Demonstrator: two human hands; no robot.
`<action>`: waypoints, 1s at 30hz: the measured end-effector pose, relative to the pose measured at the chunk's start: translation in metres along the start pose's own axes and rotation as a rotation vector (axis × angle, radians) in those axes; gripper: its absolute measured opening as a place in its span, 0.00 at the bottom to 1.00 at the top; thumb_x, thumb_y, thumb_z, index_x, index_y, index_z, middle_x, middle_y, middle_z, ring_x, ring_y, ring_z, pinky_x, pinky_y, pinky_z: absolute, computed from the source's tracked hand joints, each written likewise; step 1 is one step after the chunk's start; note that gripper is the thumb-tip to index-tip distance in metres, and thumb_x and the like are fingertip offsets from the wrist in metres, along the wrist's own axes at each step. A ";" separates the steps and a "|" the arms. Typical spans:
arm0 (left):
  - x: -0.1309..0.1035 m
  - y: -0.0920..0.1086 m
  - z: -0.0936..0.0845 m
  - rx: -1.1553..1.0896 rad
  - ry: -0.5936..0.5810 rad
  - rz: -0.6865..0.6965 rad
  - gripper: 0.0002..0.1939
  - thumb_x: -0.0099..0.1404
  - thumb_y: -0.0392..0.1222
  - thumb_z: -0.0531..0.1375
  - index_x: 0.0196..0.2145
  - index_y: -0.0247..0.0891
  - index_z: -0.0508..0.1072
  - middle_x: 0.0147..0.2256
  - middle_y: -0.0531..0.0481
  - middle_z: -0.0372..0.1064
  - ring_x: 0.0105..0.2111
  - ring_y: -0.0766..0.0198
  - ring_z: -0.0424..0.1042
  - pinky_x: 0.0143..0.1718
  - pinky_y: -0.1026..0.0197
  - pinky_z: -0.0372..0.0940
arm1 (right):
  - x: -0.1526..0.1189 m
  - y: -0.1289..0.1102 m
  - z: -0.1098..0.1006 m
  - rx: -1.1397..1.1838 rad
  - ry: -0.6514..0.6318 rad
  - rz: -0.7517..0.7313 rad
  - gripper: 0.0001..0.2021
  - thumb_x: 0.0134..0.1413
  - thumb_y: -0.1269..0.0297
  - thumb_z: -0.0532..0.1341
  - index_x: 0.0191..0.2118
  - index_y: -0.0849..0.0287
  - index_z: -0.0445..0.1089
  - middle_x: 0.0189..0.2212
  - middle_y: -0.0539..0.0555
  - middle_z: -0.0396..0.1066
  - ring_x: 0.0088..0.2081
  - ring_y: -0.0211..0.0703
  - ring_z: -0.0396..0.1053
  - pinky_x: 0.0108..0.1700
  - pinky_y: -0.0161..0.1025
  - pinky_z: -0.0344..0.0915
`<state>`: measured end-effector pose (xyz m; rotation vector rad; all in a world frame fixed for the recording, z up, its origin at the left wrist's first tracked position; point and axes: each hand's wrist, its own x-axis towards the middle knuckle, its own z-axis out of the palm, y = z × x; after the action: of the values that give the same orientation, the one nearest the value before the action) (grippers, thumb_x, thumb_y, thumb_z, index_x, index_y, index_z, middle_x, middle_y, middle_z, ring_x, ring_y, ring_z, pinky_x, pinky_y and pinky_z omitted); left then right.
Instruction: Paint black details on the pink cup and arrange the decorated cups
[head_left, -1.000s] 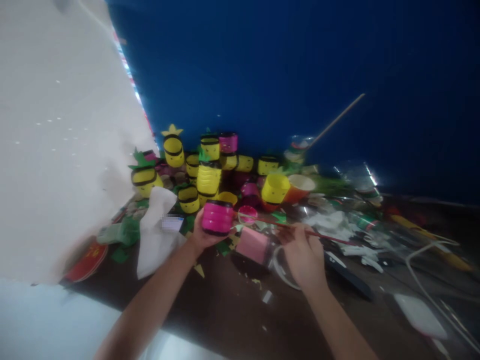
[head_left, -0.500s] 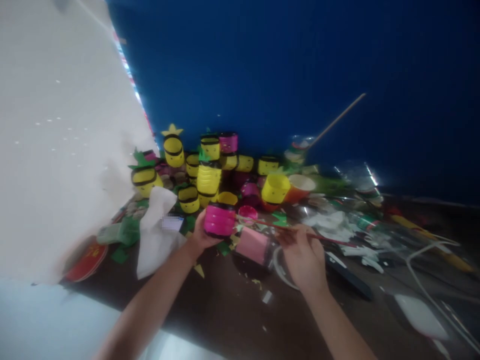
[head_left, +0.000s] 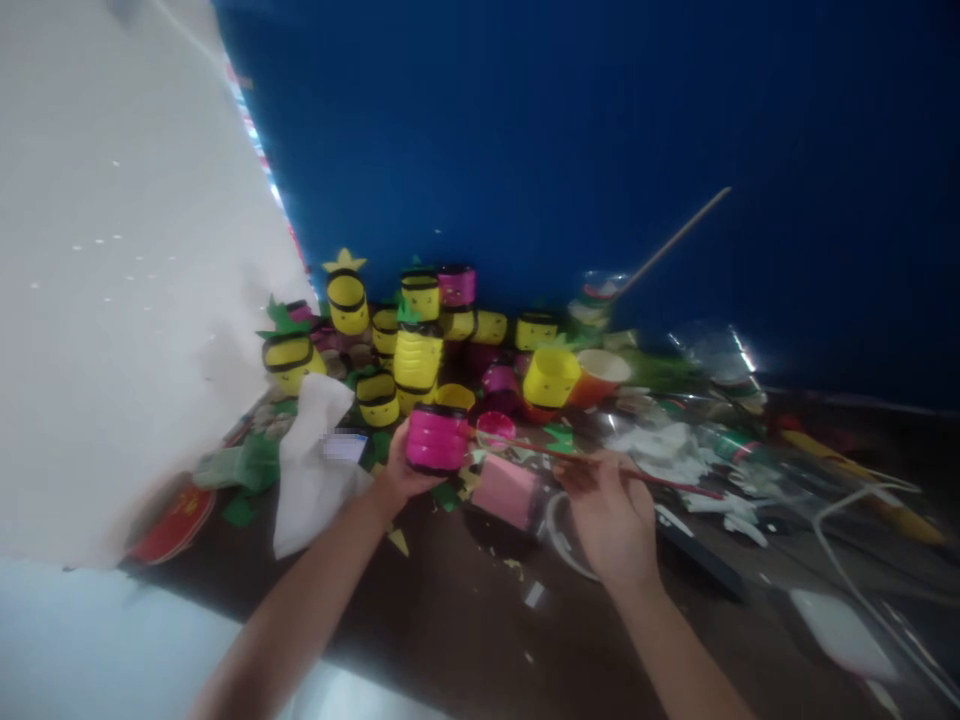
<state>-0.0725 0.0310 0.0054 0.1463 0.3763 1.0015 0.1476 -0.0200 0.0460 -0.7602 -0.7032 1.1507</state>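
My left hand (head_left: 403,468) is wrapped round the left side of a magenta cup (head_left: 436,440) with black bands at its top and bottom. A long thin red brush (head_left: 667,482) is pinched in my right hand (head_left: 611,515); its left end reaches the cup's right side. Whether the tip touches the cup cannot be made out. Below the brush lies a pink block (head_left: 507,490). Behind my hands stand several yellow cups (head_left: 417,358) with black bands, some with small faces and green leaves.
White cloth (head_left: 311,470) lies left of my left hand, near a red round object (head_left: 172,524). To the right are crumpled white scraps (head_left: 667,450), clear plastic, a dark bar (head_left: 697,555) and a white cable (head_left: 832,550). A stick (head_left: 679,238) leans up at the back right.
The magenta cup has shifted very slightly left in my left hand. My right hand and the brush have moved a little to the right.
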 end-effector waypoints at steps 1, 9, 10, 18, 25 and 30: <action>0.000 0.000 0.001 0.008 -0.003 0.001 0.34 0.56 0.56 0.53 0.53 0.27 0.63 0.39 0.35 0.72 0.40 0.49 0.72 0.45 0.45 0.62 | -0.001 0.000 0.001 -0.002 -0.011 -0.001 0.10 0.43 0.56 0.68 0.28 0.54 0.69 0.25 0.46 0.72 0.29 0.36 0.71 0.34 0.36 0.69; -0.001 0.001 0.003 -0.027 -0.010 -0.009 0.35 0.56 0.57 0.53 0.54 0.27 0.61 0.39 0.35 0.72 0.40 0.49 0.72 0.44 0.47 0.63 | 0.003 0.003 -0.001 -0.057 0.064 -0.086 0.10 0.44 0.57 0.67 0.28 0.56 0.68 0.25 0.48 0.73 0.29 0.36 0.71 0.35 0.36 0.68; -0.001 0.001 0.003 -0.030 -0.011 -0.008 0.36 0.56 0.57 0.53 0.54 0.26 0.61 0.39 0.35 0.72 0.40 0.49 0.72 0.44 0.47 0.63 | 0.003 0.002 -0.001 -0.052 0.060 -0.089 0.10 0.44 0.57 0.67 0.28 0.56 0.68 0.26 0.48 0.73 0.29 0.36 0.71 0.35 0.37 0.68; 0.001 0.001 0.003 -0.025 0.007 -0.007 0.35 0.57 0.57 0.52 0.55 0.28 0.61 0.38 0.37 0.73 0.37 0.49 0.73 0.43 0.45 0.62 | -0.004 0.000 0.002 -0.056 -0.022 -0.032 0.09 0.45 0.55 0.66 0.28 0.54 0.70 0.26 0.48 0.73 0.29 0.38 0.71 0.33 0.38 0.68; -0.002 0.000 0.007 -0.016 0.038 0.003 0.36 0.57 0.56 0.53 0.55 0.26 0.61 0.37 0.37 0.72 0.37 0.51 0.72 0.42 0.48 0.63 | 0.000 0.003 -0.001 -0.065 0.004 -0.073 0.08 0.45 0.58 0.67 0.28 0.54 0.69 0.24 0.47 0.71 0.28 0.37 0.70 0.35 0.38 0.68; -0.002 0.001 0.006 -0.024 0.026 -0.015 0.36 0.56 0.57 0.54 0.56 0.29 0.60 0.38 0.38 0.72 0.40 0.50 0.71 0.44 0.47 0.61 | 0.000 -0.001 -0.003 -0.065 0.013 -0.086 0.09 0.43 0.57 0.67 0.27 0.55 0.69 0.25 0.48 0.72 0.28 0.38 0.71 0.35 0.39 0.68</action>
<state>-0.0724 0.0300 0.0116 0.1087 0.3879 0.9937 0.1509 -0.0208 0.0448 -0.7837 -0.7582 1.0483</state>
